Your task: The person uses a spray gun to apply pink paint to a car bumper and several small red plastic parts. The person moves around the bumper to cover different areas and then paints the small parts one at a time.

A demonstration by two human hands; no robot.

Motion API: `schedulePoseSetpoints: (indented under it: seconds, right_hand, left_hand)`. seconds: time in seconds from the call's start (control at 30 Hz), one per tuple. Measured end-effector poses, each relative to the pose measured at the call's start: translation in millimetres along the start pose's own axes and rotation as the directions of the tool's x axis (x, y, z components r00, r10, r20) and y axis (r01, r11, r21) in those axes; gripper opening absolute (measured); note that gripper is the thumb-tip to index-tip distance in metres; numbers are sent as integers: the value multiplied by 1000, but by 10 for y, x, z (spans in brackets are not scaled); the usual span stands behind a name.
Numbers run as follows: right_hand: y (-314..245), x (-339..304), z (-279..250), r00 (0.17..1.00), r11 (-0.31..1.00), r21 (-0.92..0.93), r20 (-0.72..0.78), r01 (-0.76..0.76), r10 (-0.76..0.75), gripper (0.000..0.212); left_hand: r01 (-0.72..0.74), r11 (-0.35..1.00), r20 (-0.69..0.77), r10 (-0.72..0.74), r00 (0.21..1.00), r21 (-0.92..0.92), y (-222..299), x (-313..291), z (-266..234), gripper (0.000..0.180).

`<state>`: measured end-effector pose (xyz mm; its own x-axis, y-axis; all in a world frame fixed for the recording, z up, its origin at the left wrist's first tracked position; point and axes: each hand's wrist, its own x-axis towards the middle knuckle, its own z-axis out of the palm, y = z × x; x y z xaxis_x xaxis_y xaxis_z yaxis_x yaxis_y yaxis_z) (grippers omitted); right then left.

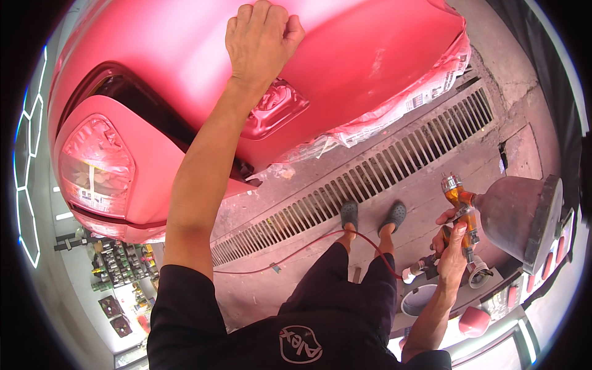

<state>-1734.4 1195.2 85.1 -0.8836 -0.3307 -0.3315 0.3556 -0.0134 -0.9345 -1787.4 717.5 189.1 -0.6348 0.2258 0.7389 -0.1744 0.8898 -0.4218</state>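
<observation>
My left arm reaches up across a pinkish-red car body panel (357, 80). At its end my left hand (262, 40) is closed, back of the hand toward me; whatever it holds, if anything, is hidden, and I cannot tell whether it touches the panel. Below that wrist is a recess with crumpled masking (274, 102). On the right, my right hand (455, 240) grips an orange spray gun (470, 219), its nozzle pointing up toward the car. A large dark grey cup (515, 216) sits on the gun. A red air hose (320, 237) runs from the gun's connector leftward past my legs.
A lamp covered with masking film (98, 163) sits at the car's left side. Newspaper and plastic masking (401, 114) hang along the panel's lower edge. A slotted floor grate (382, 169) crosses before my grey clogs (396, 213). Shelved small items (123, 265) stand lower left.
</observation>
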Motion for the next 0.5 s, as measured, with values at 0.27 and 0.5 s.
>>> schedulePoseSetpoints:
  seconds: [0.27,0.5]
  right_hand:
    - [-77,62,49,1000,1000,-6,1,3,-3,63]
    - [-43,105,38,1000,1000,-2,11,4,-4,63]
  left_hand:
    - [-12,998,-15,11,1000,-55,-30,5,-8,21]
    - [-4,997,20,6,1000,-72,-7,32,-49,21]
